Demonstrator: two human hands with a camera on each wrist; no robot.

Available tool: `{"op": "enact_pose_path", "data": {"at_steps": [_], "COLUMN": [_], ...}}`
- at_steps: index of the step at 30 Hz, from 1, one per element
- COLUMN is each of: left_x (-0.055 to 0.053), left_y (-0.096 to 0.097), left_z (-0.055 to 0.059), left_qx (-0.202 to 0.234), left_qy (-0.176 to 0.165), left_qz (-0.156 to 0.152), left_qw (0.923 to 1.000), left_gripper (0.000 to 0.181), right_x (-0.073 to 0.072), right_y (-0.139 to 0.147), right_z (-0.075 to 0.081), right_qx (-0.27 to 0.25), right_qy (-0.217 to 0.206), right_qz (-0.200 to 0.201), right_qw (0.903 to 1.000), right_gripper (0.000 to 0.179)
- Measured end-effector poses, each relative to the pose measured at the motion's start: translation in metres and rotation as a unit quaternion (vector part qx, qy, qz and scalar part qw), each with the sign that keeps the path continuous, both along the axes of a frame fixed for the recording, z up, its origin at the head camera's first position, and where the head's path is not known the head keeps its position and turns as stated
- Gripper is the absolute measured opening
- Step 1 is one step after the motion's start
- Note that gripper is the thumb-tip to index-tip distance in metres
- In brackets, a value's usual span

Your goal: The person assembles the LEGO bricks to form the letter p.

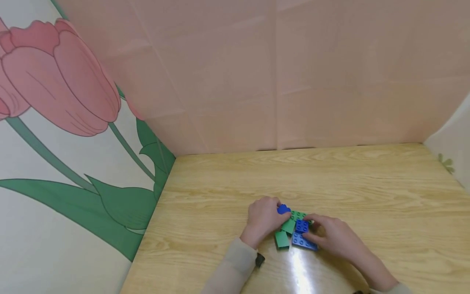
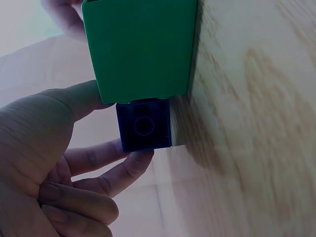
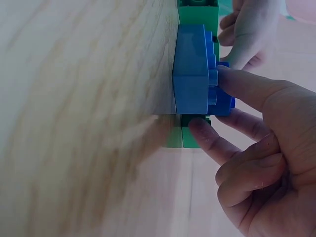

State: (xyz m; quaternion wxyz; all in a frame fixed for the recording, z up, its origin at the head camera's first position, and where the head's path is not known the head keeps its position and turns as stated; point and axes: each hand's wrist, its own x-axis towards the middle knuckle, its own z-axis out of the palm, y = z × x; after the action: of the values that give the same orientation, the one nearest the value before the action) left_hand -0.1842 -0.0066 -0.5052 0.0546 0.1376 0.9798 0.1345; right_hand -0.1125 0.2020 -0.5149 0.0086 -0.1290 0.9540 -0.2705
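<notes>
Fingers of the left hand [image 1: 263, 215] are pinching a tipped brick [image 1: 283, 209], blue, which is lying beyond and left of the long brick [image 1: 304, 241]; its hollow underside is facing the left wrist. A near green brick [image 1: 282, 240] and a middle green brick [image 1: 289, 227] are sitting left of the long brick, and a studded green brick [image 1: 298, 214] is resting beyond it. The small brick [image 1: 302, 226], just beyond the long brick, is sitting in the grip of the right hand [image 1: 335, 237], between thumb and finger; whether it is joined to anything, I cannot tell. Good handling is probably calling for a square pinch on opposite sides, even pressure, and a bracing left hand.

Wood-grained table [image 1: 205, 183] is spreading beneath, its shine suggesting easy sliding. Well left of the long brick, a tulip backdrop [image 1: 62, 81] is standing; well beyond, a creased pink backdrop [image 1: 227, 81] is rising; well right, a pale backdrop [image 1: 453, 139] is edging the table.
</notes>
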Motion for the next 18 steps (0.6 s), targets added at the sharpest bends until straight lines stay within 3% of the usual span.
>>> {"op": "enact_pose_path", "data": {"at_steps": [11,18], "left_x": [-0.0015,-0.0006], "left_y": [-0.0027,-0.0069], "left_z": [0.0017,0.0047], "left_qx": [-0.046,-0.049], "left_qy": [0.047,0.067], "left_qz": [-0.022,-0.022], "left_qw": [0.9976,0.9963], "left_gripper": [0.046,0.047], "right_x": [0.0011,0.0034], "right_y": [0.0015,0.0029], "right_z": [0.0010,0.0072], "right_qx": [-0.003,-0.015], "right_qy": [0.012,-0.003], "right_qz": [-0.007,-0.013], "right_qw": [0.9999,0.9998], "right_gripper": [0.045,0.046]}}
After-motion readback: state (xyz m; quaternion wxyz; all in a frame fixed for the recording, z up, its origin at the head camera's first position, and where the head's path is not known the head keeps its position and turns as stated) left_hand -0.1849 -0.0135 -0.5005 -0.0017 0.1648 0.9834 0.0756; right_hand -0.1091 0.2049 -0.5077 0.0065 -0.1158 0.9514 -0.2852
